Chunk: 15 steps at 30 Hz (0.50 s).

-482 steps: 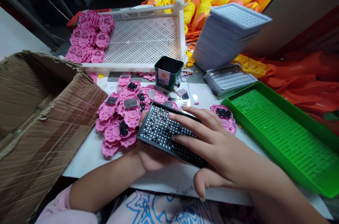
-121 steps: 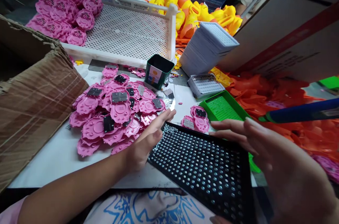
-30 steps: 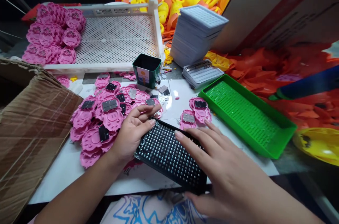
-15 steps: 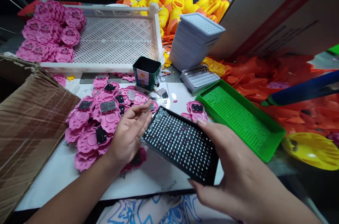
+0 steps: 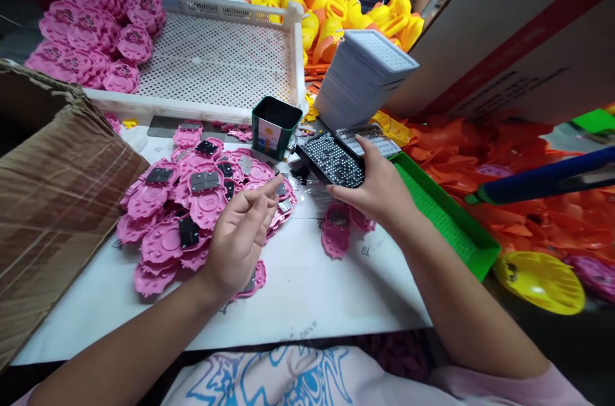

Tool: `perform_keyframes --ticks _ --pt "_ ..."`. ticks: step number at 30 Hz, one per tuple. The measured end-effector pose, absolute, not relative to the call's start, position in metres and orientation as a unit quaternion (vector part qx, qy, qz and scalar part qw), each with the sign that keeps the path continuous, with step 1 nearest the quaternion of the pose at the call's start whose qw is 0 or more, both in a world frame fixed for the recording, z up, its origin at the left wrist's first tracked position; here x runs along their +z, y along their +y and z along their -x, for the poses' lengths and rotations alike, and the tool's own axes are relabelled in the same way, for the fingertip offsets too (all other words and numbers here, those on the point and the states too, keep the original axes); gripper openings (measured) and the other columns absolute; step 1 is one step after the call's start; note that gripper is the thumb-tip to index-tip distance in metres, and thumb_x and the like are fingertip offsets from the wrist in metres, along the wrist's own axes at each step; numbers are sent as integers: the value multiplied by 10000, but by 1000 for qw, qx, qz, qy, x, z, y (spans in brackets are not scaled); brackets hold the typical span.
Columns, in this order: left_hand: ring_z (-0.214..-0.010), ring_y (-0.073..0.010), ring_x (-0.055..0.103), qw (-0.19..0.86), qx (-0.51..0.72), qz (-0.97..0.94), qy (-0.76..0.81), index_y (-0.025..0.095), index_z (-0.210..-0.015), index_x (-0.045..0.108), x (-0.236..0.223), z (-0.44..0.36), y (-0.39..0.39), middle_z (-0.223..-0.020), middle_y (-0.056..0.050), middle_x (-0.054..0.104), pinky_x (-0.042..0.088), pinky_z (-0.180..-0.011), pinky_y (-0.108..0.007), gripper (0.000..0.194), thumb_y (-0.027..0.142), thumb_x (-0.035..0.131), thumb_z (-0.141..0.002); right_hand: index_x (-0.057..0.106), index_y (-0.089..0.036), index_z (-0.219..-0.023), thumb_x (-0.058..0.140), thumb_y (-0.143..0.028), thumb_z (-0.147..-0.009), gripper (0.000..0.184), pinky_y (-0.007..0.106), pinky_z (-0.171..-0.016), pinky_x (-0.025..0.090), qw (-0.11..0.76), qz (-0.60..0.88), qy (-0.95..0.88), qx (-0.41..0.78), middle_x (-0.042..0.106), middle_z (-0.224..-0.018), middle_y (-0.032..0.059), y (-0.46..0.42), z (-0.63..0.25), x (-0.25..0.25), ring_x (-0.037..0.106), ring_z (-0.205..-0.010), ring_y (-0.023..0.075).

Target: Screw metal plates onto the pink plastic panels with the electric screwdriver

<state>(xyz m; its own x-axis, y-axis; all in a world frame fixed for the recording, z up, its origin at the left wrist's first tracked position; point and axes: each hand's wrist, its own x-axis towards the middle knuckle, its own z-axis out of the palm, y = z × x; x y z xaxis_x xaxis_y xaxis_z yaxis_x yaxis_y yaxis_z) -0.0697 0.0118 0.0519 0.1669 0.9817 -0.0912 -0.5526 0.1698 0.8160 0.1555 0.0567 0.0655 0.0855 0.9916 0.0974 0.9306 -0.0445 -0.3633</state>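
Observation:
My right hand (image 5: 368,178) grips the near right end of a black tray (image 5: 307,164) with small shiny metal pieces in rows. The tray is held out over the table, in front of a low stack of white trays (image 5: 379,139). My left hand (image 5: 243,236) is palm up beside a heap of pink plastic parts (image 5: 158,243), its thumb against its curled fingers. What it holds, if anything, is too small to make out. Several pink parts carry dark or grey plates. Two pink parts (image 5: 336,236) lie below the black tray.
A green cup (image 5: 276,130) stands behind the heap. Farther back are a white crate (image 5: 206,102) with pink parts, yellow duck-like pieces (image 5: 346,9) and a tall tray stack (image 5: 358,76). To the right are a green tray (image 5: 473,259), a blue tool (image 5: 552,174) and orange parts. A cardboard box (image 5: 57,201) borders the left.
My right hand has carried the black tray away from me, toward the low white stack. My left hand's fingers have curled in from a flatter, open pose. The view has shifted slightly.

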Motion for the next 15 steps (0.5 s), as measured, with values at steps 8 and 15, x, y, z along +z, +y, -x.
perform_keyframes --ticks 8,15 --pt "-1267 -199 529 714 544 -322 300 210 -800 655 47 72 10 -1215 -60 686 358 -1104 -388 135 327 633 -865 340 -71 -1413 684 -431 -639 920 540 -988 411 194 731 -653 38 571 -1236 229 79 -150 43 540 -1129 409" --pt "-1199 -191 579 720 538 -310 309 214 -793 663 49 70 9 -1143 -49 717 402 -1054 -365 129 334 663 -841 325 -32 -1405 668 -434 -675 901 522 -973 408 160 750 -642 -12 575 -1202 250 85 -142 36 538 -1099 405"
